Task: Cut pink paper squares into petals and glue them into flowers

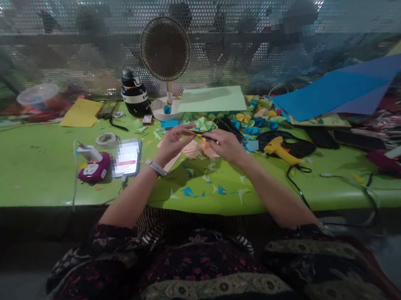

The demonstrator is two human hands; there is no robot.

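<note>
My right hand (225, 145) is closed around a slim dark tool with a bit of yellow (201, 134); its exact kind is too small to make out. Facing it, my left hand (175, 143), with a white band on the wrist, brings thumb and fingertips together at the tool's far end. What those fingertips pinch does not show clearly. Below both hands lie peach paper pieces (191, 149). Small blue and white paper scraps (189, 192) are scattered nearer the table's front edge. Behind the hands is a heap of folded green, blue and yellow paper pieces (244, 117).
On the green table (35, 166), a lit phone (127, 157), a purple plug adapter (95, 169) and a tape roll (107, 140) stand left. A fan (165, 49) and black bottle (134, 94) are behind. Rightward lie a yellow glue gun (280, 151), its cord and blue sheets (328, 91).
</note>
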